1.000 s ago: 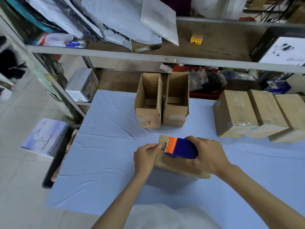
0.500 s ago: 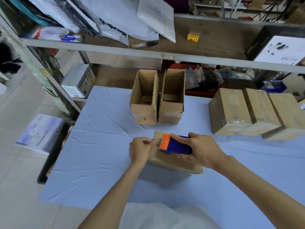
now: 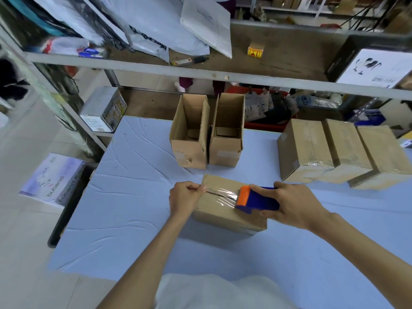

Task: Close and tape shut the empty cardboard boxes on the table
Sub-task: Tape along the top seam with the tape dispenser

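Note:
A closed cardboard box (image 3: 223, 210) lies on the blue-covered table (image 3: 133, 208) in front of me. My right hand (image 3: 292, 206) grips a blue and orange tape dispenser (image 3: 254, 200) resting on the box top near its right side. A strip of clear tape (image 3: 223, 194) runs along the top seam from the dispenser to the box's left edge. There my left hand (image 3: 184, 197) pinches the tape end against the edge. Two open empty boxes (image 3: 189, 134) (image 3: 227, 132) stand upright behind it.
Three closed boxes (image 3: 305, 150) (image 3: 347, 148) (image 3: 383, 152) sit in a row at the table's right. A metal shelf (image 3: 200, 72) with white mailer bags crosses above the table's far edge. A white carton (image 3: 102, 110) sits on a lower shelf at left.
My right hand has drawn the dispenser rightward across the box top, laying a strip of tape along the seam. My left hand stays at the left edge, holding the tape end.

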`<move>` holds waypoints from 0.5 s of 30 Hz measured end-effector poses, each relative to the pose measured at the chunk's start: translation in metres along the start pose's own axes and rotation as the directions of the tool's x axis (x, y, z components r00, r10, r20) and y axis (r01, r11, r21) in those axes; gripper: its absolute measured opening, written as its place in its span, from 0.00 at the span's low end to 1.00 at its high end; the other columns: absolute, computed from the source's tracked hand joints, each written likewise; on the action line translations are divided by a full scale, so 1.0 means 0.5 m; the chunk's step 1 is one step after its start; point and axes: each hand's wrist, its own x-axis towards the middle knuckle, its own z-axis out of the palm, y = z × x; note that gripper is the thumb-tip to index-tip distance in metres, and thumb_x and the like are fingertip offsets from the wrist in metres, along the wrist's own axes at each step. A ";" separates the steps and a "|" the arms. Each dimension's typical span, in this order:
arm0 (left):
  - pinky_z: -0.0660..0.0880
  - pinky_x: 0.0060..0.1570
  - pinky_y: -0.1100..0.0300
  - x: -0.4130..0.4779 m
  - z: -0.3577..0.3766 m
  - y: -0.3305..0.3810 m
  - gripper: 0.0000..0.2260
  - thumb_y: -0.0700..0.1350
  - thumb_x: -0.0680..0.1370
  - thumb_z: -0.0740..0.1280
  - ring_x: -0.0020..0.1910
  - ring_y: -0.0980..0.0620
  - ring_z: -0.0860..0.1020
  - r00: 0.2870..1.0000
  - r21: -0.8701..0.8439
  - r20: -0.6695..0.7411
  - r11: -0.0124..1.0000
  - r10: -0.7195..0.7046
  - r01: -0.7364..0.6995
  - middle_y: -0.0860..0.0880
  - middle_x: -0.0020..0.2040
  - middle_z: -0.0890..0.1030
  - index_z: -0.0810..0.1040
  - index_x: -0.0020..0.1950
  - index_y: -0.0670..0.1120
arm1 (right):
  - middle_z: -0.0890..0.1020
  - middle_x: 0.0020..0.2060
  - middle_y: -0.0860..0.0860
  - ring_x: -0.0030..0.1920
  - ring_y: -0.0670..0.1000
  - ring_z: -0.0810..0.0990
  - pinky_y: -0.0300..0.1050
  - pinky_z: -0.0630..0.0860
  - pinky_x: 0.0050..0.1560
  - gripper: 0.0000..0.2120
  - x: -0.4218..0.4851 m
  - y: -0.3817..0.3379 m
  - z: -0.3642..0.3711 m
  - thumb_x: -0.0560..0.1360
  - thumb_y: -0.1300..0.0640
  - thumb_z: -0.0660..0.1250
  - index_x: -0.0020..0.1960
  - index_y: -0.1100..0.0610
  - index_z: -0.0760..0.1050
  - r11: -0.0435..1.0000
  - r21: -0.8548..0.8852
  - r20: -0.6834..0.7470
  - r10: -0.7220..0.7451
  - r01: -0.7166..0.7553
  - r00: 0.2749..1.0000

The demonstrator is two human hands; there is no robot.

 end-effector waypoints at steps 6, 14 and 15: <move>0.77 0.46 0.55 -0.009 0.013 0.002 0.15 0.58 0.66 0.78 0.42 0.53 0.80 1.000 0.058 -0.010 0.998 0.012 -0.012 0.56 0.38 0.80 0.78 0.40 0.50 | 0.74 0.47 0.47 0.46 0.50 0.76 0.40 0.66 0.38 0.31 0.007 -0.003 0.006 0.75 0.33 0.55 0.75 0.35 0.49 1.000 -0.011 -0.042 0.000 0.000 0.999; 0.77 0.47 0.56 0.022 -0.079 -0.038 0.13 0.53 0.67 0.79 0.43 0.52 0.81 0.997 0.066 -0.070 0.997 -0.034 0.039 0.56 0.36 0.80 0.80 0.41 0.48 | 0.71 0.44 0.48 0.41 0.51 0.73 0.42 0.62 0.37 0.32 0.061 -0.085 -0.007 0.76 0.34 0.56 0.76 0.37 0.49 0.997 0.021 -0.071 -0.066 0.068 0.995; 0.78 0.47 0.55 0.029 -0.101 -0.046 0.12 0.52 0.67 0.79 0.43 0.51 0.81 0.996 0.068 -0.081 0.997 -0.042 0.048 0.55 0.36 0.80 0.79 0.40 0.48 | 0.71 0.43 0.48 0.41 0.50 0.72 0.42 0.61 0.37 0.32 0.072 -0.102 -0.006 0.76 0.34 0.56 0.76 0.37 0.50 0.996 0.025 -0.081 -0.080 0.082 0.994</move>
